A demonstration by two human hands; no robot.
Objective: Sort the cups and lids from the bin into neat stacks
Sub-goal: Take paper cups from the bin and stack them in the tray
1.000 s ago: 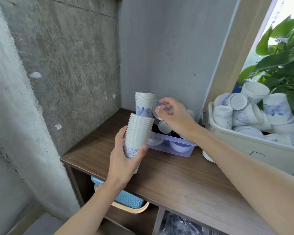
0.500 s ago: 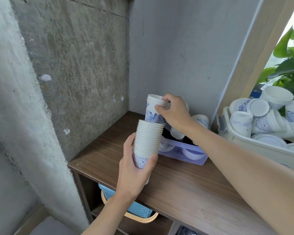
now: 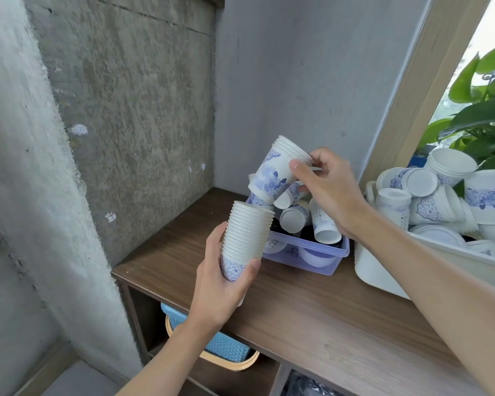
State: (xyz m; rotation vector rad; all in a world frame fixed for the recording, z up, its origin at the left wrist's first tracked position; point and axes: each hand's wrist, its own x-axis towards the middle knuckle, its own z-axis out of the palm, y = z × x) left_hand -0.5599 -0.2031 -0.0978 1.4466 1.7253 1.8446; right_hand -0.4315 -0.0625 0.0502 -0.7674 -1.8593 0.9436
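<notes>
My left hand (image 3: 222,284) grips the bottom of a tall stack of white paper cups (image 3: 245,235) with a blue flower print, held upright above the shelf's front. My right hand (image 3: 327,188) pinches the rim of a short nested stack of blue-printed cups (image 3: 277,170), tilted with its base pointing down-left, just above the tall stack's mouth. Behind them a clear purple-tinted bin (image 3: 323,255) holds several loose cups and lids. A white bin (image 3: 383,275) at the right is heaped with more cups and lids.
A wooden shelf top (image 3: 312,312) carries both bins. Concrete walls close in at the left and back. A blue basket inside an orange one (image 3: 226,348) sits on the lower shelf. A green plant (image 3: 483,115) stands behind the white bin.
My right hand has lifted the short cup stack out of the purple bin and tipped it, base toward the tall stack. The left hand holds its stack in about the same place.
</notes>
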